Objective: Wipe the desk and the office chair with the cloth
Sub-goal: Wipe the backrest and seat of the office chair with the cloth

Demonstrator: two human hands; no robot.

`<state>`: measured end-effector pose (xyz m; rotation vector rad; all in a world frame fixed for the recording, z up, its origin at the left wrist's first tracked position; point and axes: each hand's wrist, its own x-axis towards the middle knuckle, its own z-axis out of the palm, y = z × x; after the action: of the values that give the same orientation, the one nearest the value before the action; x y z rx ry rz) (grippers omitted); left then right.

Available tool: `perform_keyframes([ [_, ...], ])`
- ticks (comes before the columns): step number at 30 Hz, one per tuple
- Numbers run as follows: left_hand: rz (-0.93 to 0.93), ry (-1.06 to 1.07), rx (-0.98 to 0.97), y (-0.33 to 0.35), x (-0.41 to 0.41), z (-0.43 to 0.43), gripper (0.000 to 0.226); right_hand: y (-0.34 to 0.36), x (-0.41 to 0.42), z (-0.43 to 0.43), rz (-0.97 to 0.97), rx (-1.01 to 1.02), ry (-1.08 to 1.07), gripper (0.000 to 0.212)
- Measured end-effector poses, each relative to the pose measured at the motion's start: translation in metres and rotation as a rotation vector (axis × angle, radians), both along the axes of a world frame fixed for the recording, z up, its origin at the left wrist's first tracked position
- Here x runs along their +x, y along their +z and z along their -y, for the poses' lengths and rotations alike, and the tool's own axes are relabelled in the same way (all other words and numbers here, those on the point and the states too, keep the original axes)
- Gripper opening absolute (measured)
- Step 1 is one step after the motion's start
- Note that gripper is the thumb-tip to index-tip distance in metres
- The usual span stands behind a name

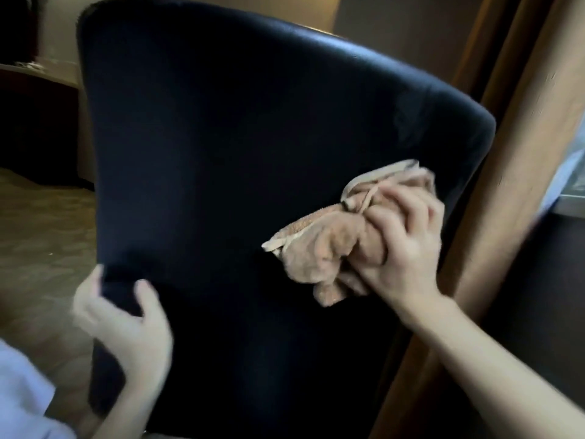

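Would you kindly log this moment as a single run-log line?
right hand: grips cloth against chair backrest | left hand: grips its left edge | phase: chair wipe | frame: motion-blurred

chair backrest (221, 153): dark navy upholstery, smooth, faint sheen along top edge | cloth (319, 248): tan terry, nubby, matt, flat-hemmed | curtain (512, 153): brown woven fabric
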<state>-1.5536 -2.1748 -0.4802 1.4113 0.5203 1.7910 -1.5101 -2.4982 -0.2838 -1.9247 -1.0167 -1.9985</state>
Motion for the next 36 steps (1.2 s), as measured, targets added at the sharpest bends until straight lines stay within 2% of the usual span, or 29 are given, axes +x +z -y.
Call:
perform_keyframes([
  [2,-0.029,0.000,0.252,0.012,0.004,0.031,0.044,-0.071,0.001,-0.019,-0.139,-0.052,-0.018,0.038],
  [3,-0.073,-0.002,0.321,0.014,0.007,0.043,0.044,-0.109,-0.002,-0.030,-0.243,-0.088,0.001,0.026],
  [4,-0.115,0.009,0.354,0.014,0.010,0.050,0.047,-0.132,-0.005,-0.042,-0.437,0.002,0.166,0.007],
  [5,-0.146,0.019,0.368,0.014,0.013,0.052,0.050,-0.157,-0.004,-0.052,-0.538,0.170,0.378,0.014],
  [6,-0.173,0.039,0.381,0.014,0.013,0.050,0.053,-0.174,-0.001,-0.053,-0.632,0.323,0.524,0.034],
  [7,-0.191,0.066,0.400,0.013,0.013,0.046,0.054,-0.178,0.001,-0.050,-0.635,0.230,0.554,0.038],
  [9,-0.193,0.086,0.417,0.016,0.012,0.041,0.053,-0.140,-0.009,-0.008,-0.282,-0.148,-0.098,0.014],
  [10,-0.179,0.076,0.392,0.020,0.012,0.041,0.050,-0.126,-0.006,0.009,-0.158,-0.190,-0.098,0.007],
  [13,-0.123,-0.005,0.269,0.042,0.006,0.048,0.043,-0.040,-0.003,0.043,-0.214,0.215,0.159,0.040],
  [15,-0.113,-0.046,0.336,0.075,-0.002,0.045,0.045,0.014,-0.001,0.056,-0.168,0.390,0.238,0.053],
  [17,-0.132,-0.056,0.435,0.123,-0.015,0.034,0.047,0.054,0.002,0.056,-0.244,0.501,0.341,0.063],
  [20,-0.109,-0.018,0.527,0.200,-0.030,0.023,0.044,0.098,0.002,0.043,-0.240,0.581,0.379,0.057],
  [23,-0.076,0.055,0.578,0.257,-0.043,0.017,0.047,0.136,-0.014,0.017,-0.041,0.461,0.375,0.045],
  [26,-0.102,0.147,0.716,0.294,-0.052,0.026,0.052,0.183,-0.034,-0.021,0.120,0.268,0.384,0.044],
  [28,-0.165,0.113,0.773,0.314,-0.055,0.035,0.064,0.198,-0.043,-0.055,0.156,0.098,0.264,0.045],
  [31,-0.318,0.072,0.828,0.323,-0.053,0.043,0.067,0.182,-0.039,-0.070,0.211,-0.064,0.089,0.037],
  [34,-0.298,0.149,0.870,0.318,-0.053,0.039,0.058,0.147,-0.014,-0.022,0.368,-0.047,0.040,0.027],
  [36,-0.311,0.158,0.873,0.316,-0.054,0.037,0.053,0.114,0.008,0.019,0.362,0.008,-0.042,0.031],
])
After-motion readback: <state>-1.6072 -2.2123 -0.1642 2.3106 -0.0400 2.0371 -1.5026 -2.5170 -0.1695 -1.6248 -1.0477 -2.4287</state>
